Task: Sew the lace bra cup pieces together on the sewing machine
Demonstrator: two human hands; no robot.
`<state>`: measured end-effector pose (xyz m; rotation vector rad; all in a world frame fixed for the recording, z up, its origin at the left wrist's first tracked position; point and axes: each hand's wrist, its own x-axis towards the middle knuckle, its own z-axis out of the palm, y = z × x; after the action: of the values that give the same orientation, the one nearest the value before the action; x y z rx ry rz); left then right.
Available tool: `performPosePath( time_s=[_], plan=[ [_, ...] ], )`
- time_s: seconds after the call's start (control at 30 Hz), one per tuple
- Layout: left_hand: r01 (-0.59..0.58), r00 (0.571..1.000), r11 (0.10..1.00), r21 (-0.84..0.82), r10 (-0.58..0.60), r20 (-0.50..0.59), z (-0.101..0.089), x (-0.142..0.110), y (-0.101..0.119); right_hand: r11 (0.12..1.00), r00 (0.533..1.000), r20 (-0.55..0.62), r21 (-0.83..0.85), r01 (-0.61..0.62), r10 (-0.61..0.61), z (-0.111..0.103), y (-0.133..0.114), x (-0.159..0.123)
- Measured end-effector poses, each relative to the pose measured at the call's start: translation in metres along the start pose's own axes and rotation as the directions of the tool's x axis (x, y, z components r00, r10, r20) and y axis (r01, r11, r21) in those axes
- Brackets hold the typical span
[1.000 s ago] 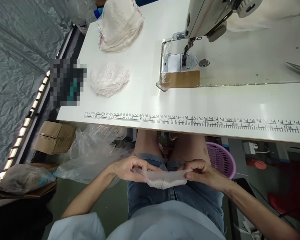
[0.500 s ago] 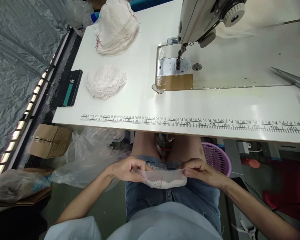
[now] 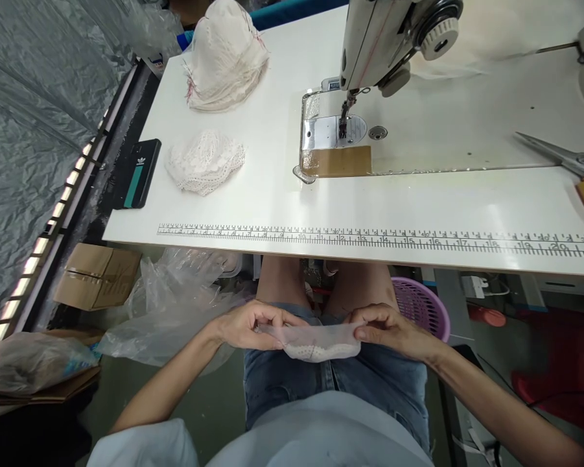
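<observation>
Over my lap I hold a small sheer white fabric piece (image 3: 318,340) with a lace edge along its lower side. My left hand (image 3: 245,324) pinches its left end with closed fingers. My right hand (image 3: 386,327) pinches its right end the same way. The piece is stretched between both hands, below the front edge of the white sewing table (image 3: 418,214). On the table stand a sewing machine (image 3: 369,39), a small heap of white lace pieces (image 3: 204,161) and a taller stack of cream fabric pieces (image 3: 226,58).
A printed ruler (image 3: 369,239) runs along the table's front edge. A dark phone (image 3: 139,172) lies at the left edge, scissors (image 3: 559,154) at the right. Under the table are a purple basket (image 3: 425,308), clear plastic bags (image 3: 175,305) and a cardboard box (image 3: 94,275).
My hands have moved slightly closer together, so the fabric piece is shorter between them and a little bunched. The view has shifted, showing the scissors at the right.
</observation>
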<state>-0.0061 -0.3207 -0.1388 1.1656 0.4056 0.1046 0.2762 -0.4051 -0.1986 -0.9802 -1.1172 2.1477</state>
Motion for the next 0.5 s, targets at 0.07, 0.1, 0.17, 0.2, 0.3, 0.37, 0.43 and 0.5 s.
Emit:
performPosePath(
  time_s=[0.07, 0.1, 0.17, 0.2, 0.3, 0.37, 0.43, 0.5],
  plan=[
    [0.001, 1.0, 1.0, 0.029, -0.001, -0.002, -0.0009, 0.0, 0.0009, 1.0, 1.0, -0.007, 0.001, -0.008, 0.008, -0.0014, 0.0008, 0.0004],
    [0.002, 1.0, 0.999, 0.041, -0.002, -0.002, -0.0011, -0.0001, 0.0014, 1.0, 1.0, -0.009, 0.004, -0.012, 0.012, -0.0021, 0.001, 0.0007],
    [0.005, 1.0, 0.998, 0.063, -0.005, -0.007, -0.0012, -0.0002, 0.0023, 1.0, 1.0, -0.012, 0.012, -0.019, 0.019, -0.0033, 0.0008, 0.0013],
    [0.006, 1.0, 0.997, 0.074, -0.005, -0.011, -0.0011, -0.0002, 0.0027, 1.0, 1.0, -0.01, 0.014, -0.022, 0.022, -0.0037, 0.0005, 0.0016],
    [-0.005, 1.0, 0.994, 0.11, 0.008, -0.021, -0.0007, -0.0005, 0.0028, 0.999, 1.0, 0.009, 0.019, -0.026, 0.026, -0.0045, -0.0016, 0.0028],
    [-0.002, 1.0, 0.993, 0.115, 0.004, -0.014, -0.0008, -0.0008, 0.0025, 0.999, 0.999, 0.017, 0.022, -0.028, 0.028, -0.0045, -0.0036, 0.0034],
    [0.019, 1.0, 0.994, 0.111, -0.019, -0.002, -0.0011, -0.001, 0.0022, 0.999, 0.999, 0.028, 0.017, -0.037, 0.037, -0.0045, -0.0059, 0.0039],
    [0.033, 0.999, 0.994, 0.103, -0.034, 0.008, -0.0015, -0.001, 0.0021, 0.999, 0.998, 0.053, 0.005, -0.043, 0.043, -0.0045, -0.0087, 0.0044]
  ],
)
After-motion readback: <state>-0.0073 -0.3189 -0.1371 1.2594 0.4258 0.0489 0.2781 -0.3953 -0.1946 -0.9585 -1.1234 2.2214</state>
